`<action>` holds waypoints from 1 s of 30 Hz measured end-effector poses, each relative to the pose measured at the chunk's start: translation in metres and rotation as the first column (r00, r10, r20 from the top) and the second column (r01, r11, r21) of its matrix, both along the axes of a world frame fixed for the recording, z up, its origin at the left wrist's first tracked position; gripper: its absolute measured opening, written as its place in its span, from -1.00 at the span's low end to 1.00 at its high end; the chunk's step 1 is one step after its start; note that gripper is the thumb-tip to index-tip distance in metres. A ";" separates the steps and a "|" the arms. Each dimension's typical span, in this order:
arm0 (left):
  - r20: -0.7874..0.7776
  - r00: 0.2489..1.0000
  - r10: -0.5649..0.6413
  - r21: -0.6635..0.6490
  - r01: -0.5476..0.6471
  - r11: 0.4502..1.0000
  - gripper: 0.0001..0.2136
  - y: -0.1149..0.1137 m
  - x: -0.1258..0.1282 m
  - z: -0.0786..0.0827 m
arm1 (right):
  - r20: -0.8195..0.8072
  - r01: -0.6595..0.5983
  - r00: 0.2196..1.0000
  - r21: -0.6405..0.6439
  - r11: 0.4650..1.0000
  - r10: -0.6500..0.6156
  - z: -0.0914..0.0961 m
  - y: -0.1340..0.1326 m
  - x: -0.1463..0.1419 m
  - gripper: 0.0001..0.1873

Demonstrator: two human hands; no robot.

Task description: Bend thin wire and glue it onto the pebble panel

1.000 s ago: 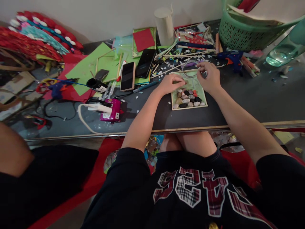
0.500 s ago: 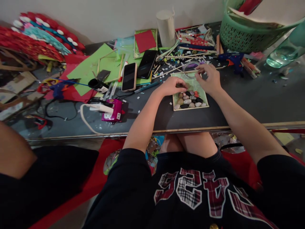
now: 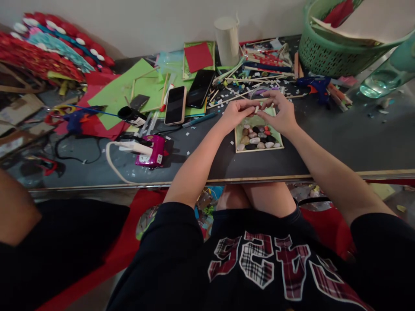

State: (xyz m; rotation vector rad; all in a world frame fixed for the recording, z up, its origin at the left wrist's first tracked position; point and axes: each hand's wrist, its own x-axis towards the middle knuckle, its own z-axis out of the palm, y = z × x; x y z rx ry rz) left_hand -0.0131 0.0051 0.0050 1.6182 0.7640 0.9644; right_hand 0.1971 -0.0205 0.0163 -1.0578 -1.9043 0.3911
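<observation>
My left hand (image 3: 237,114) and my right hand (image 3: 280,113) meet over the far half of a shallow green tray (image 3: 259,150) with a pale frame. Between their closed fingertips is a small pale pebble (image 3: 257,109), pinched from both sides. Smooth pebbles (image 3: 254,140) in white, black, brown and one in red fill the near half of the tray. A clear ring-shaped roll (image 3: 256,91) lies just behind my fingers, partly hidden by them.
Two phones (image 3: 175,105) and a magenta power adapter (image 3: 149,151) lie to the left. A blue glue gun (image 3: 314,85), a green basket (image 3: 333,56) and a water bottle (image 3: 376,82) stand at right. Sticks and paper scraps litter the back. Another person's arm (image 3: 16,207) shows at left.
My left hand has risen from the pebbles, and my right hand has left the clear ring. Their fingertips are now together around a small pale pebble.
</observation>
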 end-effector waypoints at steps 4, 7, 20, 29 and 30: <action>0.001 0.999 -0.042 0.026 0.042 0.999 -0.40 -0.002 -0.003 0.004 | 0.007 0.016 1.000 0.045 0.999 -0.016 0.001 -0.002 -0.001 -0.33; -0.030 0.999 -0.026 0.046 0.027 0.999 -0.41 -0.004 -0.004 0.006 | 0.006 0.037 0.999 0.053 0.998 -0.037 -0.001 -0.001 -0.002 -0.34; -0.106 0.991 0.081 0.046 -0.076 0.996 -0.58 -0.006 0.003 0.004 | 0.019 0.076 0.997 0.056 0.996 -0.077 0.005 0.002 0.000 -0.42; -0.081 0.991 0.110 0.036 -0.107 0.994 -0.57 -0.006 0.003 0.005 | 0.043 0.109 0.993 0.076 0.991 -0.113 0.007 -0.001 -0.003 -0.47; -0.079 0.991 0.107 0.038 -0.105 0.994 -0.55 -0.006 0.003 0.004 | 0.043 0.107 0.993 0.082 0.991 -0.111 0.007 -0.001 -0.003 -0.48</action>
